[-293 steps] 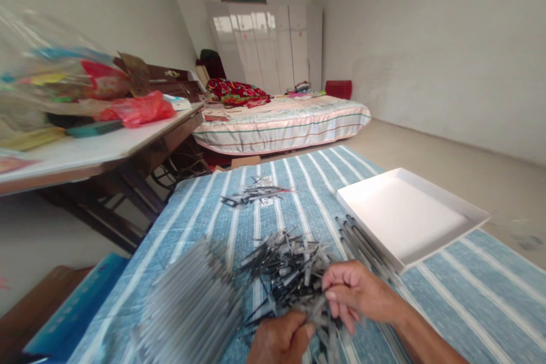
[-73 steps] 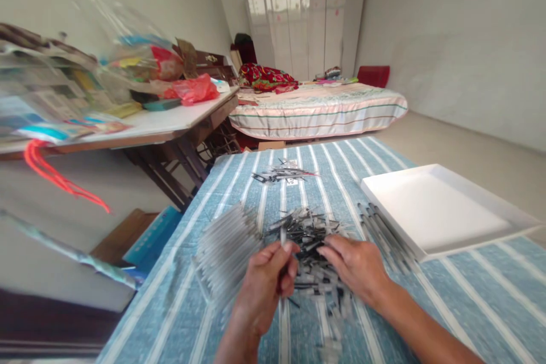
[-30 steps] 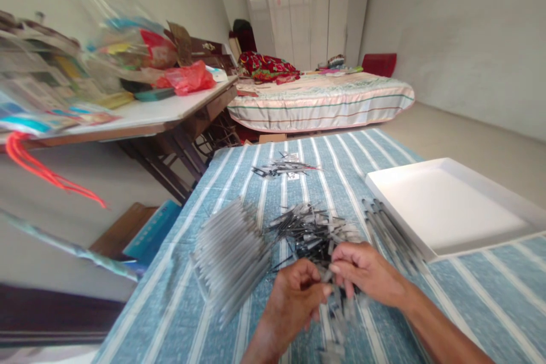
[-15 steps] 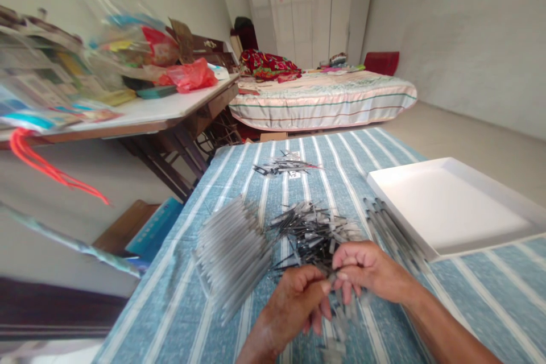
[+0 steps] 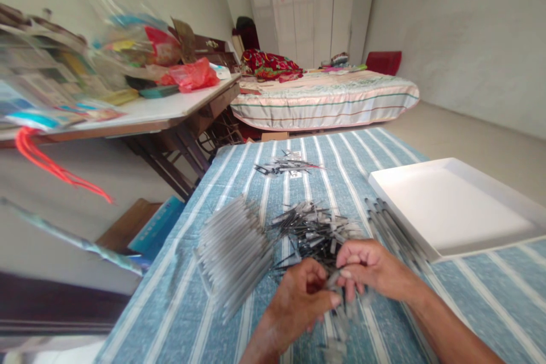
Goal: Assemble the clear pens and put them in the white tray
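Note:
My left hand (image 5: pixel 301 298) and my right hand (image 5: pixel 371 268) meet near the front of the table. Between their fingertips is a small grey piece (image 5: pixel 333 280), partly covered and blurred, so its kind is unclear. The right thumb and forefinger pinch it; the left fingers close on its other end. Just beyond my hands lies a loose heap of small black and clear pointed parts (image 5: pixel 309 227). Blurred clear pieces (image 5: pixel 336 347) lie below my fingers. Left of the heap is a stack of grey translucent tubes (image 5: pixel 234 256), like pen barrels.
Several grey pen-like sticks (image 5: pixel 390 230) lie beside a shallow white tray (image 5: pixel 447 205) at right. A smaller pile of black parts (image 5: pixel 285 166) sits farther back on the striped cloth (image 5: pixel 179 290). A cluttered side table (image 5: pixel 170 116) stands left, a bed (image 5: pixel 328 102) beyond.
My left thumb and fingers have shifted slightly and look a little more spread around the grey piece. My right hand stays nearly in place. The view has moved slightly.

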Motion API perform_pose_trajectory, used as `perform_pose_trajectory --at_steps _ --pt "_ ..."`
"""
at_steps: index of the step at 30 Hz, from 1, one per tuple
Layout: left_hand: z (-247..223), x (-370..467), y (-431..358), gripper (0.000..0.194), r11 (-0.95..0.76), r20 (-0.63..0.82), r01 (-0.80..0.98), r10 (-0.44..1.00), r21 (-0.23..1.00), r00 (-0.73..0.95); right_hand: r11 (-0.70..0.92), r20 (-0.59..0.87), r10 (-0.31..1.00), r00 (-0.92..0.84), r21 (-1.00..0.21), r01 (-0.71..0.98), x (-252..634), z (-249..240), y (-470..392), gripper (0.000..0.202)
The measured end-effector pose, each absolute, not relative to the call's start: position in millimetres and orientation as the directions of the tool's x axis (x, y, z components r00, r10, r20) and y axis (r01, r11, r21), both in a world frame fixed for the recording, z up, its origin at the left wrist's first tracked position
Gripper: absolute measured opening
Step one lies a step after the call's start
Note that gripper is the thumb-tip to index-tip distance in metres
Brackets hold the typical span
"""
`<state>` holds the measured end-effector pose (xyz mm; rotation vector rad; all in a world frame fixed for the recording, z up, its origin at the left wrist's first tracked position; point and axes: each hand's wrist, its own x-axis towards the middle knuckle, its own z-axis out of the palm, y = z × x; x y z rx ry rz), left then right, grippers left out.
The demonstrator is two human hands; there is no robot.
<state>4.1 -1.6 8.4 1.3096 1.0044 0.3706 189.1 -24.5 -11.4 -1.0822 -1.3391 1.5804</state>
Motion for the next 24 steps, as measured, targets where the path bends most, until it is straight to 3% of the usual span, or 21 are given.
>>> perform_pose_trajectory --at_steps 3,8,11,14,20,24 --pt "5.8 5.1 -3.0 0.014 0.301 -0.423 0.306 0.743 0.903 0.519 -0.130 -0.116 0.940 -0.321 -0.991 -0.024 189.9 -10.5 -24.1 0.016" --pt "9.3 4.2 -3.8 0.024 0.338 -0.461 0.314 0.628 0.887 0.627 -0.130 -0.109 0.929 -0.353 -0.991 -0.036 191.3 -10.7 -24.1 0.019" --pt "9.4 4.8 -2.8 0.014 0.300 -0.415 0.287 0.675 0.910 0.610 -0.126 -0.105 0.934 -0.343 -0.991 -0.040 191.1 -11.1 -23.3 0.022" --pt "6.1 6.5 -2.8 0.021 0.293 -0.395 0.268 0.745 0.918 0.538 -0.116 -0.099 0.944 -0.315 -0.993 -0.035 190.6 -10.0 -23.2 0.026" --pt "8.4 5.7 -4.2 0.025 0.347 -0.478 0.329 0.624 0.878 0.619 -0.115 -0.098 0.938 -0.333 -0.993 -0.031 191.5 -9.1 -24.1 0.026" --pt "9.7 6.6 -3.6 0.016 0.302 -0.410 0.279 0.697 0.912 0.588 -0.112 -0.085 0.941 -0.329 -0.992 -0.065 193.0 -12.5 -22.8 0.024"
